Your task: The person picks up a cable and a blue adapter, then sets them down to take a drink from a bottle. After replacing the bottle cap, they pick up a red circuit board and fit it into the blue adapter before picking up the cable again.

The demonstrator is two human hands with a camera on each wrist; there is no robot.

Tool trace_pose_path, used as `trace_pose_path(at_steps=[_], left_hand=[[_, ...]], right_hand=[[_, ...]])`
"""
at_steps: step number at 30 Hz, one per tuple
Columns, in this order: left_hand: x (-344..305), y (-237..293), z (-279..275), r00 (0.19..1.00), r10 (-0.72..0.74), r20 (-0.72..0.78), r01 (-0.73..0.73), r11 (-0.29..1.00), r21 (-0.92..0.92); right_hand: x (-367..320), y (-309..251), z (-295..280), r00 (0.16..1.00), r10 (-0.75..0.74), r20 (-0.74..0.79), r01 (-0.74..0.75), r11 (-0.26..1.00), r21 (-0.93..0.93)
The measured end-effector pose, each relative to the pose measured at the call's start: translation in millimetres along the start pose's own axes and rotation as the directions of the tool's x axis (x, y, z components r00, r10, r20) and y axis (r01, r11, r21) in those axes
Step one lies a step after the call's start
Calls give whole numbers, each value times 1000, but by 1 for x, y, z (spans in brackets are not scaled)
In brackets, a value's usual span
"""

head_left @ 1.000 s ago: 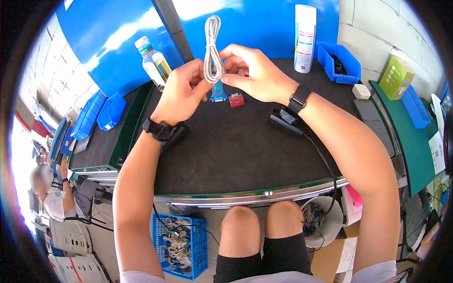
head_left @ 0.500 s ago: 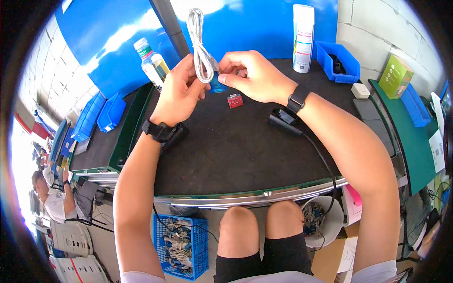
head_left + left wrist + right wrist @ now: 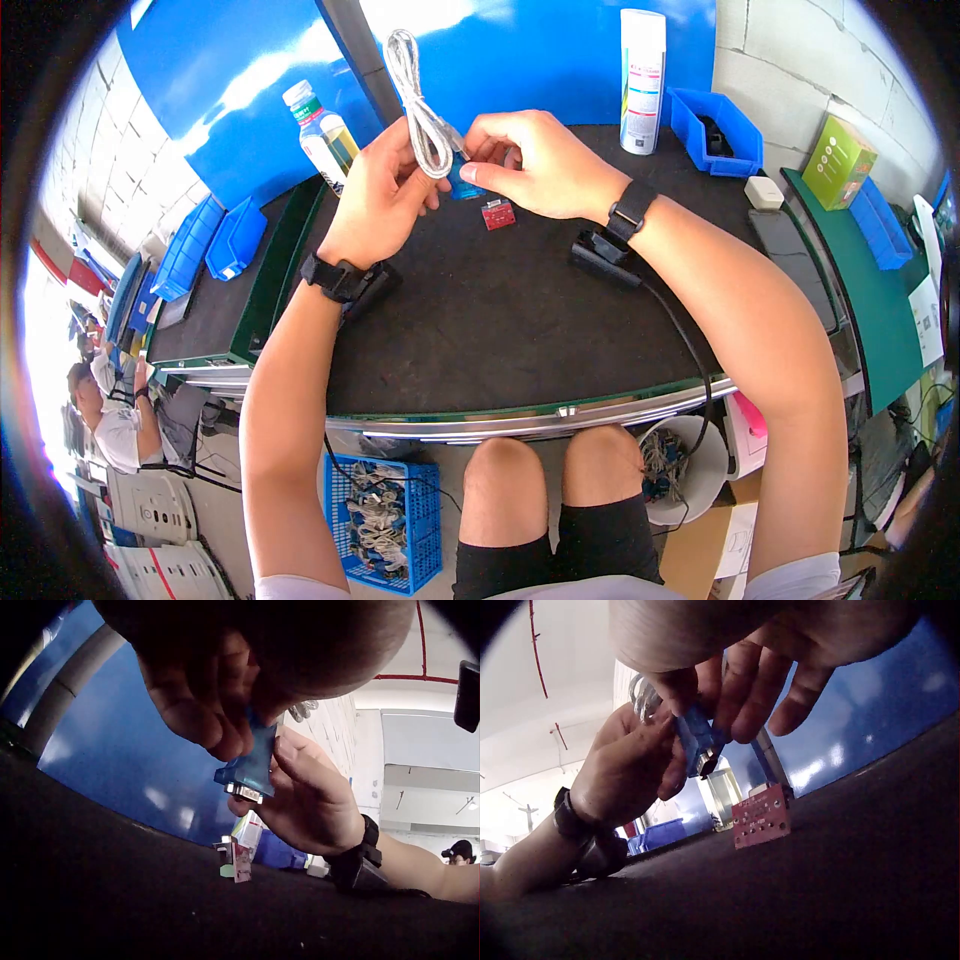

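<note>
Over the far part of the bench, both hands are on a serial adapter cable. My left hand [image 3: 385, 190] holds the coiled whitish cable [image 3: 418, 110], the loop sticking up and leaning left. Between the thumb and fingers of my right hand [image 3: 545, 165] is the translucent blue serial connector [image 3: 255, 766]. Left fingers also lie against this connector in the left wrist view. Its metal plug end [image 3: 705, 762] points down in the right wrist view. Just below the hands, a small red circuit board [image 3: 498, 214] with a metal port sits on the black mat.
A bottle [image 3: 325, 140] stands behind the left hand. To the back right are a spray can [image 3: 642, 85], a blue bin [image 3: 718, 135] with black items and a white block [image 3: 764, 193]. A blue crate [image 3: 425, 520] of cables is on the floor.
The coil has tipped left, and the blue connector has turned, so its metal end shows less in the head view. Both hands keep their hold; the red board has stayed put.
</note>
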State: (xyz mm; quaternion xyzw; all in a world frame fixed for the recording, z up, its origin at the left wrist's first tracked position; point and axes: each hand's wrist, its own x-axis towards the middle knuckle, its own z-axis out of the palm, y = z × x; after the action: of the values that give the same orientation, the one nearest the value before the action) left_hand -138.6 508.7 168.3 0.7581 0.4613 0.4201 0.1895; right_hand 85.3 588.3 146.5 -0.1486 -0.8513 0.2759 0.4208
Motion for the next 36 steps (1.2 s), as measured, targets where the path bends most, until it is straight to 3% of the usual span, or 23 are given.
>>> trace_pose_path(at_steps=[8,10,13,16,21,27,29,31,33,36], left_hand=[[0,0,0,1000,-11,25,12,999,-53],[0,-1,-3,996,73,47,-66,988,-143],[1,-2,-10,996,31,86,-14,981,-191],[0,2,-5,997,-64,36,67,994,-92],[1,-2,-2,998,-56,6,56,998,-21],[32,11,-1,998,-55,23,56,997,-53],[51,23,-4,978,-169,123,177,983,-57],[64,26,1,983,-151,100,151,988,13],[66,20,12,987,-159,38,162,982,-97],[56,-9,19,983,-167,81,182,954,-238]], right_hand=[[0,9,1,1000,6,-11,-6,1000,-28],[0,6,1,1000,16,-11,-16,999,-37],[0,1,0,1000,25,6,-25,998,-59],[0,2,1,999,26,28,-25,998,-64],[-1,6,2,998,15,63,-11,998,-67],[2,13,-4,999,39,-35,-40,998,-39],[3,12,-11,991,78,-107,-81,997,-20],[7,22,-14,984,73,-164,-81,996,-41],[7,22,-18,978,79,-194,-94,993,-68],[4,19,-22,981,163,-109,-177,976,-129]])
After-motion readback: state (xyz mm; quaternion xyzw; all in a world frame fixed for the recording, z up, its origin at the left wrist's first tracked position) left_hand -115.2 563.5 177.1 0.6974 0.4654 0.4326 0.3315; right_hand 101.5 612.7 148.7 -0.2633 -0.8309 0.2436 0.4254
